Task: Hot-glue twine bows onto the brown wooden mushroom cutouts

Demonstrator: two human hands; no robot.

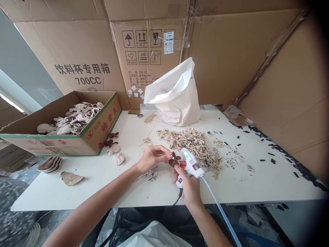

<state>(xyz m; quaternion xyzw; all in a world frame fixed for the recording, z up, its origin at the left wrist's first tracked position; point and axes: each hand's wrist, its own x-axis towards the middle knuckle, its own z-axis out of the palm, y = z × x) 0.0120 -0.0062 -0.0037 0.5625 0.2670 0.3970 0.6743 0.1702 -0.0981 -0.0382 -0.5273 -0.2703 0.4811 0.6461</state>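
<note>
A white glue gun (190, 161) with a lit green spot is wrapped in my right hand (190, 187). A long translucent glue stick (218, 206) runs from its rear toward the lower right, and a black cord hangs from its handle. My left hand (153, 158) pinches a small brown plush piece (176, 160) with rounded lobes, just left of the gun. A small white bit shows at those fingertips. My right thumb and fingers come close to the plush piece; whether they touch it I cannot tell. Behind the hands lies a heap of small beige pieces (190, 140).
A cardboard box (97, 133) holding many plush pieces stands at left. Loose plush pieces (114, 149) lie beside it, with a torn cardboard scrap (71, 178) nearer. A white bag (177, 106) stands at the back. Small black parts (282, 151) line the right edge. Cardboard walls surround the table.
</note>
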